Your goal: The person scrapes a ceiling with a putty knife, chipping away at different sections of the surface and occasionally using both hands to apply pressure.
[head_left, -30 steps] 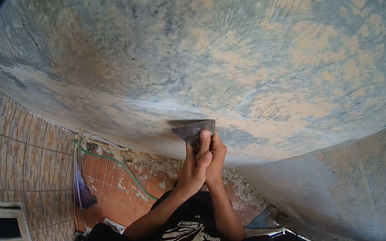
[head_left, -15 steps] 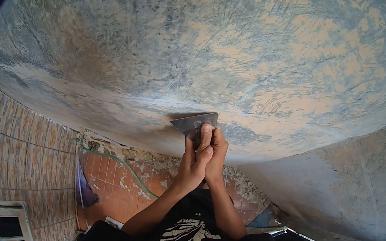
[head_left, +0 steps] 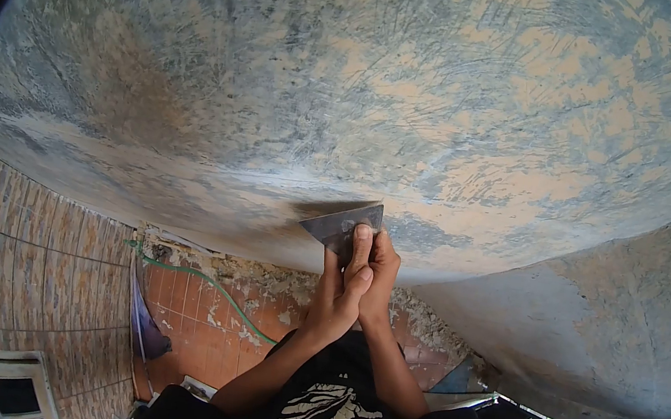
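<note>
A scraper (head_left: 343, 226) with a wide, dull grey metal blade is held up in front of the patchy wall (head_left: 467, 125), its shadow falling on the wall to its left. Both hands are closed together around the lower part of the tool, hiding its handle. My left hand (head_left: 332, 308) wraps it from the left side, its thumb laid across toward the other hand. My right hand (head_left: 381, 276) grips from the right. A thumb presses flat on the blade's face. Whether the blade's edge touches the wall is hard to tell.
Below is an orange tiled floor (head_left: 202, 336) strewn with flaked debris, crossed by a green hose (head_left: 229, 297). A stone-patterned tile wall (head_left: 38, 253) stands at left, with a white frame (head_left: 14, 387) beneath. Another bare wall (head_left: 585, 322) meets at right.
Both hands and the scraper have shifted slightly down and to the right. The blade's shadow on the wall looks larger now. My grip is the same.
</note>
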`<state>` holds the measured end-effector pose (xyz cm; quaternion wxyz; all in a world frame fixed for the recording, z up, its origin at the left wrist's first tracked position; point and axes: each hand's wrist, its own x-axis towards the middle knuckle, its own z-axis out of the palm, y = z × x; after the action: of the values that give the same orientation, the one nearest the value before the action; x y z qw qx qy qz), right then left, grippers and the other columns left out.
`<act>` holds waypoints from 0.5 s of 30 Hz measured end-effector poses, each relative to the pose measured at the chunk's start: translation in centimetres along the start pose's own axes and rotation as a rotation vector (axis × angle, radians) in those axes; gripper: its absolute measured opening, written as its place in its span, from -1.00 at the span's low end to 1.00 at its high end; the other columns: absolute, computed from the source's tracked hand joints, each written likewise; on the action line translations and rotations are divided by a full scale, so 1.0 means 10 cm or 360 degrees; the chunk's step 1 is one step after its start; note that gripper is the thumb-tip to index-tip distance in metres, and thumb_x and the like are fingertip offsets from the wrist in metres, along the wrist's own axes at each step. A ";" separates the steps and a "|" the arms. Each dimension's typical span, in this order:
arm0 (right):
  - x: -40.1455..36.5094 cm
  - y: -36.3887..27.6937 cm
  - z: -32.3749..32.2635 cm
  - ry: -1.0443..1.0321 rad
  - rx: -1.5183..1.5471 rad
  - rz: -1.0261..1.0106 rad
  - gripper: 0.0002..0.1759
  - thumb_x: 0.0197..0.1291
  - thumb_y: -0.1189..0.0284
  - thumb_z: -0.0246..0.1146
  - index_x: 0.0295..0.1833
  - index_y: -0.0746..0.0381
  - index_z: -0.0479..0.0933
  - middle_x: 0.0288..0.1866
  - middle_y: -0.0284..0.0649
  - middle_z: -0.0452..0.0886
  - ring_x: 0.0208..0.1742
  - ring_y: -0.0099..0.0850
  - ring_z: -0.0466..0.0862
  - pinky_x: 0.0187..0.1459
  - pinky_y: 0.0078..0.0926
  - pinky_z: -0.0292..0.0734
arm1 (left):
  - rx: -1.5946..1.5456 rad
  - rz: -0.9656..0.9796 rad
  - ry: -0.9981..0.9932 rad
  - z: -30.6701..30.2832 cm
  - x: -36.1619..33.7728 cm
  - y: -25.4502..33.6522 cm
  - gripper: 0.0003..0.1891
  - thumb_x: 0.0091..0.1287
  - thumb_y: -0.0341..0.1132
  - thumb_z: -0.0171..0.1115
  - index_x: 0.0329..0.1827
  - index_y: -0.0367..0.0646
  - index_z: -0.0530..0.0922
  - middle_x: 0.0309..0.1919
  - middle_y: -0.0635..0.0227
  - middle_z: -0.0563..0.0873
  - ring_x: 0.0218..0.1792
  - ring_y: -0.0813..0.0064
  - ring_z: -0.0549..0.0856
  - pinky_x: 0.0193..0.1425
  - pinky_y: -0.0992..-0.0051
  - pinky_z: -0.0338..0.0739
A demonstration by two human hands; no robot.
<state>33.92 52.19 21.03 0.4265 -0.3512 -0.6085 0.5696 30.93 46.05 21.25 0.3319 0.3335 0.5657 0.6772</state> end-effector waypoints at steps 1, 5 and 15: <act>0.02 -0.04 -0.01 -0.0031 0.0036 0.0033 -0.75 0.37 0.32 0.08 -0.23 0.31 0.44 -0.57 -0.32 0.45 -0.46 -0.69 0.33 -0.49 -0.59 0.30 | 0.0000 -0.0006 0.0002 0.00 0.00 0.00 -0.44 0.37 -0.28 -0.09 0.38 -0.28 0.02 0.28 0.07 0.27 0.32 0.28 0.28 0.37 0.36 0.14; 0.05 0.07 0.00 -0.0026 -0.0003 -0.0061 -0.75 0.37 0.31 0.09 -0.21 0.31 0.45 -0.57 -0.33 0.46 -0.46 -0.69 0.34 -0.49 -0.61 0.29 | 0.0003 -0.0035 0.0014 0.00 0.05 -0.05 -0.42 0.38 -0.28 -0.09 0.40 -0.29 -0.01 0.30 0.06 0.25 0.34 0.26 0.26 0.38 0.36 0.13; 0.09 0.02 0.03 0.0014 -0.0009 -0.0064 -0.75 0.36 0.31 0.09 -0.12 0.30 0.48 -0.53 -0.29 0.51 -0.43 -0.68 0.37 -0.44 -0.57 0.36 | -0.0035 -0.0076 -0.0005 -0.03 0.11 -0.07 -0.36 0.37 -0.27 -0.09 0.44 -0.27 -0.07 0.32 0.09 0.22 0.37 0.28 0.22 0.41 0.37 0.08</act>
<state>33.27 52.90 20.95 0.4395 -0.3424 -0.6152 0.5578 30.12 46.85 20.61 0.3524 0.3174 0.5656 0.6746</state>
